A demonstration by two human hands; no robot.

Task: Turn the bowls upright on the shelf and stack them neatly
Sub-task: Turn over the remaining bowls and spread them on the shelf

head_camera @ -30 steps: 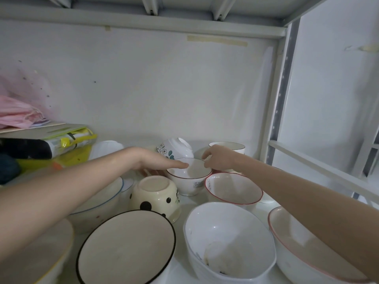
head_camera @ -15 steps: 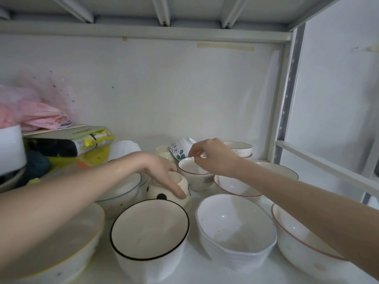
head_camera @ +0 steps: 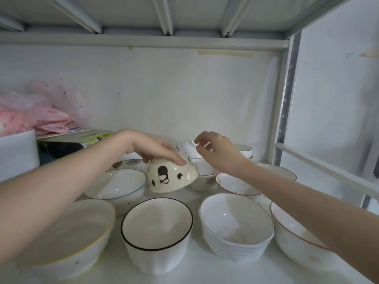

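Note:
My left hand (head_camera: 152, 149) grips the base of a cream bowl with black spots (head_camera: 171, 177), which is upside down, tilted and lifted off the shelf. My right hand (head_camera: 215, 151) hovers with loosely curled fingers over a tipped white bowl (head_camera: 187, 147) at the back, holding nothing. Below that hand stands a small red-rimmed bowl (head_camera: 202, 182). Upright bowls surround them: a blue-rimmed one (head_camera: 118, 186), a black-rimmed one (head_camera: 156, 232), a faceted white one (head_camera: 235, 228), and red-rimmed ones (head_camera: 238, 186) (head_camera: 297, 236).
A yellow-rimmed bowl (head_camera: 63, 236) sits at the front left. Boxes (head_camera: 73, 141), a white container (head_camera: 17, 153) and a pink bag (head_camera: 41, 117) fill the left side. The rack's upright post (head_camera: 284, 105) bounds the right, and more bowls (head_camera: 245, 150) stand in the back right corner.
My left hand has closed on the spotted bowl and lifted and tilted it. My right hand has let go of the small red-rimmed bowl and risen toward the tipped bowl behind.

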